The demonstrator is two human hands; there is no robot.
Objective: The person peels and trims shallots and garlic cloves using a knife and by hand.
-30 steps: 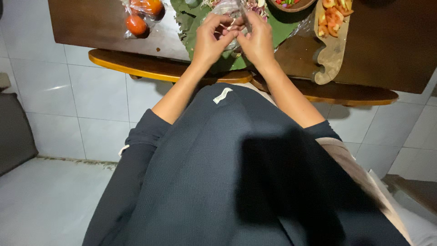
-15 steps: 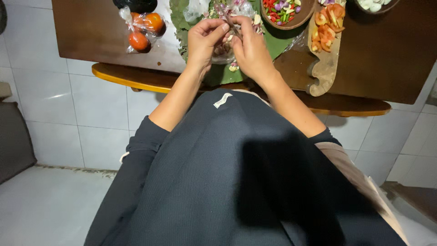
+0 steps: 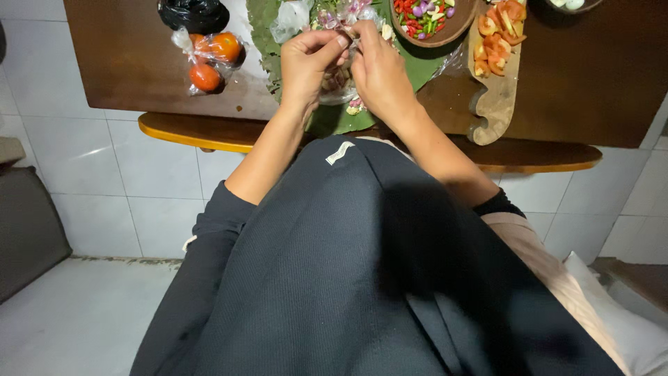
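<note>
While both forearms reach over the bench (image 3: 139, 56), my left hand (image 3: 309, 59) and right hand (image 3: 379, 69) meet, fingers (image 3: 334, 43) pinching a small shallot (image 3: 346, 24).

A clear plastic bag of orange-red tomatoes (image 3: 209, 59) lies well left of the fingers (image 3: 341, 42); a knotted black plastic bag (image 3: 193, 14) sits just beyond it.

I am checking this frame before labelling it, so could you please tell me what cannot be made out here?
- Head view: the small item pinched between the left hand and right hand is hidden by the fingers.
- The wooden bowl and the black bag are cut off by the top edge.
- The bowl's chopped pieces are too small to identify.
</note>
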